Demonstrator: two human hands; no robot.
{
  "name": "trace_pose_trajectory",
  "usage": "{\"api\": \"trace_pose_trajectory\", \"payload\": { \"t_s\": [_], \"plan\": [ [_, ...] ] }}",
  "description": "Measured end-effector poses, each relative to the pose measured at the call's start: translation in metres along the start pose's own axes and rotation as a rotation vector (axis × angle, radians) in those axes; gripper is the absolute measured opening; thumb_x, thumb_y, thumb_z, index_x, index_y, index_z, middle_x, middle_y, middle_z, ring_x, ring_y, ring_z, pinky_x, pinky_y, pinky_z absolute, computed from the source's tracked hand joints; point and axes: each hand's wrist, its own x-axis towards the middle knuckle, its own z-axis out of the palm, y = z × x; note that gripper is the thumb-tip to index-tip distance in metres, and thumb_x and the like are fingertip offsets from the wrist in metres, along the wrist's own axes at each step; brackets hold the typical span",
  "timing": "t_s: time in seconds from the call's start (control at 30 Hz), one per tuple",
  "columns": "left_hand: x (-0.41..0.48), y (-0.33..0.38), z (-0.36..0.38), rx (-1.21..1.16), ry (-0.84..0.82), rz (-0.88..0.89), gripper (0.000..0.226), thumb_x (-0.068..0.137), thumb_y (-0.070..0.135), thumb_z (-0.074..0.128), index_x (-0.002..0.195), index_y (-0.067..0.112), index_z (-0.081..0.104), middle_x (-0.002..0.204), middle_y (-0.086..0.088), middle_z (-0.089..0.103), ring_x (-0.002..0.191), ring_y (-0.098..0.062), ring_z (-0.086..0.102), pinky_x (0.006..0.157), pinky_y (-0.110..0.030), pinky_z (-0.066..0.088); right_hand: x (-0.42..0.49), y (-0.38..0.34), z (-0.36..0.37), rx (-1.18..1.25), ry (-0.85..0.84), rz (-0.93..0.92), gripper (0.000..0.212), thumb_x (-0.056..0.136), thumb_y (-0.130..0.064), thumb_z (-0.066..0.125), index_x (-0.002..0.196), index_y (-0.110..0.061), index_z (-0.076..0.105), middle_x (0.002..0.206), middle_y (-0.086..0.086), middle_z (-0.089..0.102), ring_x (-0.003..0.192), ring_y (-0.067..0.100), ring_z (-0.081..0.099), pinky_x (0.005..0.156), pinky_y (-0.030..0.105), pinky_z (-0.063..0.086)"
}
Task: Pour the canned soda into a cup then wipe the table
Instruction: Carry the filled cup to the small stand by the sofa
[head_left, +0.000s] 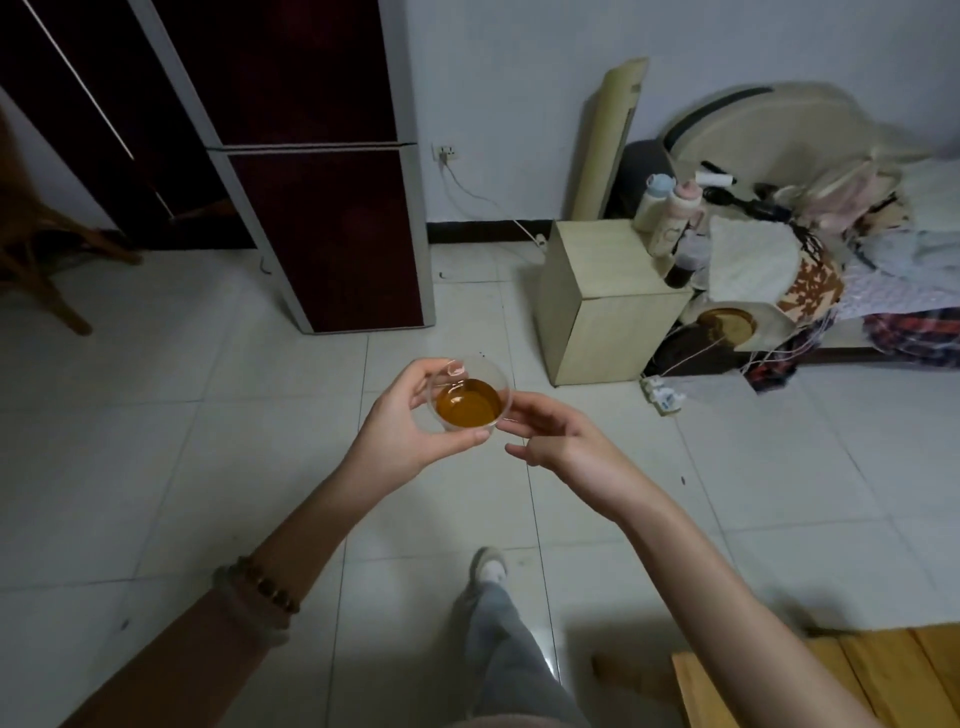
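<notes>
Soda's in the cup (470, 402), held out over the tiled floor.
My left hand (410, 415) wraps it, level against spills; my right hand (561, 441) stays loose, fingertips (508, 414) steadying its side.

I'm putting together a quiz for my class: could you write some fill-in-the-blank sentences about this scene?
1. The left hand grips a clear ___ of amber liquid.
2. It is held above the tiled ___, away from the wooden table.
3. The beaded bracelet circles the ___ wrist.
Missing: cup; floor; left.
</notes>
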Motion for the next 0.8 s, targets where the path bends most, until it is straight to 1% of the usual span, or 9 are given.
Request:
{"api": "trace_pose_trajectory", "payload": {
  "t_s": [0.07, 0.17, 0.23, 0.33, 0.47, 0.57, 0.63, 0.77, 0.8],
  "plan": [
    [0.03, -0.007, -0.007, 0.008, 0.012, 0.003, 0.07, 0.058, 0.031, 0.088, 0.117, 0.034, 0.051, 0.119, 0.018, 0.06, 0.115, -0.002, 0.055, 0.102, -0.037, 0.045, 0.034, -0.008, -0.007, -0.008, -0.014, 0.0, 0.067, 0.06, -0.001, 0.045, 0.125, -0.013, 0.055, 0.125, 0.005, 0.061, 0.12, 0.008, 0.054, 0.099, 0.035, 0.045],
    [0.081, -0.013, -0.015, 0.024, 0.018, -0.012, 0.068, 0.062, 0.024, 0.087, 0.118, 0.032, 0.05, 0.118, 0.019, 0.059, 0.115, -0.002, 0.054, 0.101, -0.033, 0.046, 0.085, -0.023, -0.022, -0.026, -0.037, -0.002, 0.07, 0.058, 0.0, 0.043, 0.127, -0.011, 0.054, 0.127, 0.006, 0.06, 0.122, 0.01, 0.053, 0.098, 0.031, 0.046],
    [0.118, -0.017, -0.021, 0.029, 0.014, -0.025, 0.069, 0.062, 0.024, 0.086, 0.12, 0.031, 0.049, 0.119, 0.019, 0.058, 0.116, -0.006, 0.053, 0.101, -0.036, 0.046, 0.119, -0.035, -0.034, -0.038, -0.048, -0.001, 0.07, 0.058, 0.001, 0.043, 0.127, -0.01, 0.054, 0.127, 0.006, 0.06, 0.122, 0.011, 0.052, 0.099, 0.031, 0.046],
    [0.171, -0.021, -0.029, 0.038, 0.004, -0.023, 0.07, 0.061, 0.027, 0.087, 0.12, 0.029, 0.049, 0.118, 0.019, 0.058, 0.116, -0.006, 0.054, 0.099, -0.037, 0.047, 0.168, -0.053, -0.052, -0.057, -0.063, 0.001, 0.071, 0.057, 0.0, 0.043, 0.127, -0.009, 0.053, 0.128, 0.007, 0.059, 0.123, 0.011, 0.052, 0.1, 0.033, 0.045],
    [0.234, -0.022, -0.04, 0.066, 0.005, 0.033, 0.07, 0.06, 0.03, 0.087, 0.12, 0.024, 0.049, 0.119, 0.012, 0.06, 0.112, -0.004, 0.056, 0.096, -0.031, 0.049, 0.227, -0.078, -0.071, -0.069, -0.074, -0.008, 0.07, 0.057, 0.0, 0.042, 0.125, -0.009, 0.054, 0.126, 0.007, 0.06, 0.122, 0.01, 0.053, 0.1, 0.033, 0.045],
    [0.278, -0.026, -0.047, 0.077, 0.005, 0.087, 0.072, 0.059, 0.038, 0.082, 0.12, 0.02, 0.05, 0.118, 0.009, 0.061, 0.111, -0.007, 0.058, 0.091, -0.025, 0.051, 0.268, -0.092, -0.083, -0.071, -0.076, -0.009, 0.068, 0.058, 0.0, 0.043, 0.124, -0.012, 0.055, 0.126, 0.006, 0.061, 0.122, 0.01, 0.053, 0.099, 0.032, 0.045],
    [0.308, -0.03, -0.052, 0.083, 0.006, 0.112, 0.074, 0.058, 0.04, 0.082, 0.12, 0.016, 0.05, 0.116, 0.007, 0.061, 0.111, -0.009, 0.059, 0.088, -0.022, 0.052, 0.295, -0.099, -0.091, -0.066, -0.067, -0.008, 0.068, 0.058, 0.0, 0.043, 0.124, -0.011, 0.055, 0.126, 0.007, 0.061, 0.122, 0.009, 0.053, 0.099, 0.031, 0.045],
    [0.373, -0.042, -0.064, 0.065, -0.026, 0.087, 0.07, 0.061, 0.022, 0.087, 0.12, 0.016, 0.05, 0.118, 0.004, 0.061, 0.11, -0.008, 0.059, 0.086, -0.015, 0.049, 0.351, -0.113, -0.104, -0.055, -0.034, -0.008, 0.067, 0.059, 0.0, 0.044, 0.124, -0.011, 0.055, 0.126, 0.008, 0.061, 0.121, 0.009, 0.053, 0.099, 0.031, 0.045],
    [0.39, -0.045, -0.067, 0.058, -0.039, 0.085, 0.07, 0.061, 0.021, 0.087, 0.12, 0.016, 0.05, 0.118, 0.004, 0.061, 0.109, -0.008, 0.059, 0.085, -0.014, 0.048, 0.366, -0.117, -0.108, -0.053, -0.025, -0.012, 0.067, 0.06, 0.001, 0.045, 0.126, -0.01, 0.054, 0.126, 0.008, 0.061, 0.121, 0.009, 0.053, 0.099, 0.031, 0.045]
  ]
}}
